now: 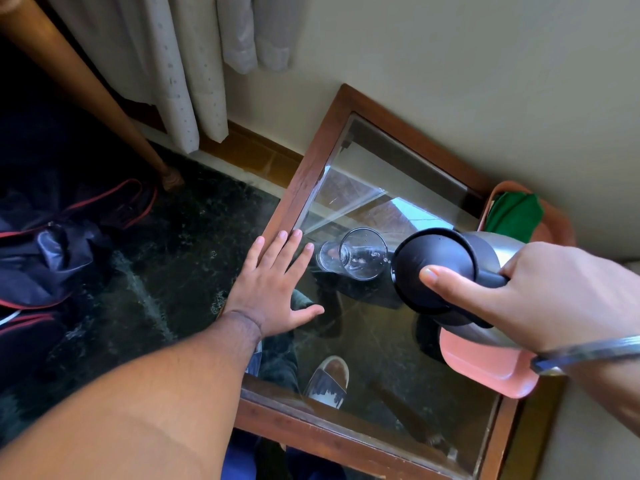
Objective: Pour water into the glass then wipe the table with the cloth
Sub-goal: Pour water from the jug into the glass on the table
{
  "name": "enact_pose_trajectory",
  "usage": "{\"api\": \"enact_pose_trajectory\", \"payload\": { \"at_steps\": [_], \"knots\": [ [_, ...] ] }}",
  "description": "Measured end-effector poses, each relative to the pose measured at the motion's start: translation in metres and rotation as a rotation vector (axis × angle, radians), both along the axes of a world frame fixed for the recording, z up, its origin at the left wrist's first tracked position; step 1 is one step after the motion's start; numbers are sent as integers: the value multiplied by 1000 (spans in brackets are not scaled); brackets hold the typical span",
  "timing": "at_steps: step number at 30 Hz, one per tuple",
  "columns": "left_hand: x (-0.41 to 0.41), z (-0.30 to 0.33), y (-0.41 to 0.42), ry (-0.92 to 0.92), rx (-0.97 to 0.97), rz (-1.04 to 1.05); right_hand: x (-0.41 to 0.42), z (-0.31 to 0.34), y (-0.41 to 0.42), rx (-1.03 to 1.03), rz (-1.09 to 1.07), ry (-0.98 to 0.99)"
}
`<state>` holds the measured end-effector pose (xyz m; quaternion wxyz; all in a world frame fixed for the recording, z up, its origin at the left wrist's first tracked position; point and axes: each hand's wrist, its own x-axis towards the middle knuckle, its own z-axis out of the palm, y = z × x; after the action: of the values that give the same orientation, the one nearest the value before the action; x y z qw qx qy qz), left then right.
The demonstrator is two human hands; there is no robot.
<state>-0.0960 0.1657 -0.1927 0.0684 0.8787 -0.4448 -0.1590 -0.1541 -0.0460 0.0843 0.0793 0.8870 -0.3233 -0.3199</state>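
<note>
A clear drinking glass (356,254) stands on the glass-topped wooden table (304,178), near its left edge. My right hand (540,296) grips the handle of a steel jug with a black lid (440,268), tipped toward the glass, thumb on the lid. A thin stream of water runs from the spout into the glass. My left hand (273,289) lies flat with fingers spread on the table's left edge, just left of the glass. A green cloth (512,211) sits in an orange tray (568,233) at the table's far right corner.
A pink flat object (485,365) lies on the table under my right hand. The table stands against a cream wall. Curtains (173,64) hang at the back left. A dark bag (52,244) lies on the dark stone floor to the left.
</note>
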Motion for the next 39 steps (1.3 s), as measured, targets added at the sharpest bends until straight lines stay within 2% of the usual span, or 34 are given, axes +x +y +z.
{"api": "enact_pose_trajectory", "payload": {
  "at_steps": [39],
  "knots": [
    [2, -1, 2, 1, -17, 7, 19, 23, 2, -63, 84, 54]
  ]
}}
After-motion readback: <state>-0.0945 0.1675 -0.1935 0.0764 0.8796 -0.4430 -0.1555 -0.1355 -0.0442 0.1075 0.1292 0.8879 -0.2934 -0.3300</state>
